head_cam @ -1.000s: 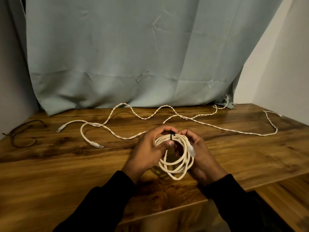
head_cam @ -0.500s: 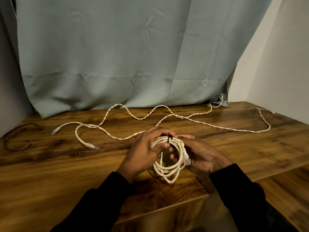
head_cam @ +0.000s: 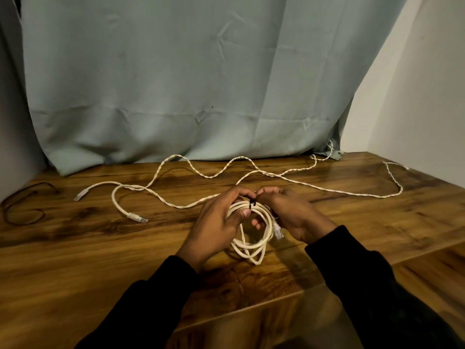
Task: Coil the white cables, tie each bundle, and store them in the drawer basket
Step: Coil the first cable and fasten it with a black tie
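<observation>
Both hands on coiled white cable bundle (head_cam: pixel 254 227) over brown wooden counter (head_cam: pixel 100 248): L hand (head_cam: pixel 216 222) fingers grip coil, R hand (head_cam: pixel 289 215) fingers pinch small black tie (head_cam: pixel 252 204) at top.

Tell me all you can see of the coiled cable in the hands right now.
The coiled cable is white, smooth-jacketed, wound into several loose loops held upright above the table. A thin black tie crosses the strands at the top. A clear plug hangs at the right side. The left hand grips the loops, thumb on the strands; the right hand pinches at the tie's end.
</observation>
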